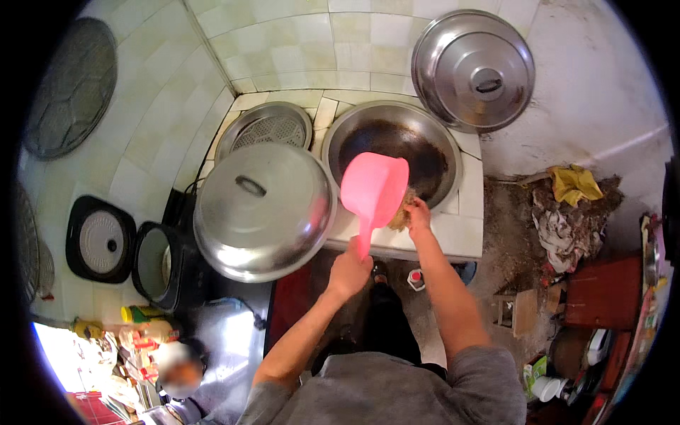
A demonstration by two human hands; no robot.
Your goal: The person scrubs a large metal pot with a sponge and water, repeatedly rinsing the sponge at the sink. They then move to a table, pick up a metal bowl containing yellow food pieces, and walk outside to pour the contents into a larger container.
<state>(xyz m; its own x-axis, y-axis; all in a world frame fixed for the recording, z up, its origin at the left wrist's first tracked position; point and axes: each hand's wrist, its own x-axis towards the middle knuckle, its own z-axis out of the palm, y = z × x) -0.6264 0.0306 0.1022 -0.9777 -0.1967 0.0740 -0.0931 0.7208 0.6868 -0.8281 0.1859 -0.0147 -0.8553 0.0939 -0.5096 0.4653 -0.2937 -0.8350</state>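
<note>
My left hand [348, 273] is closed round the handle of a pink plastic water dipper [370, 185]. The dipper is tilted over the near left part of a large wok [428, 159] set into a tiled stove top [453, 230]. Brown-black staining covers the wok's inside, while its rim is bright metal. At the wok's near edge, my right hand [419, 214] grips a tan, fibrous scrubber [399, 218], just right of the dipper. The dipper hides part of the wok, and whether there is water in either cannot be made out.
Left of the wok, a big domed lid [265, 212] lies in front of a perforated steamer tray [273, 127]. Another lid [471, 71] leans against the back right wall. An open black rice cooker [159, 262] stands at left. A bottle [416, 279] and small wooden stool [523, 312] are on the floor.
</note>
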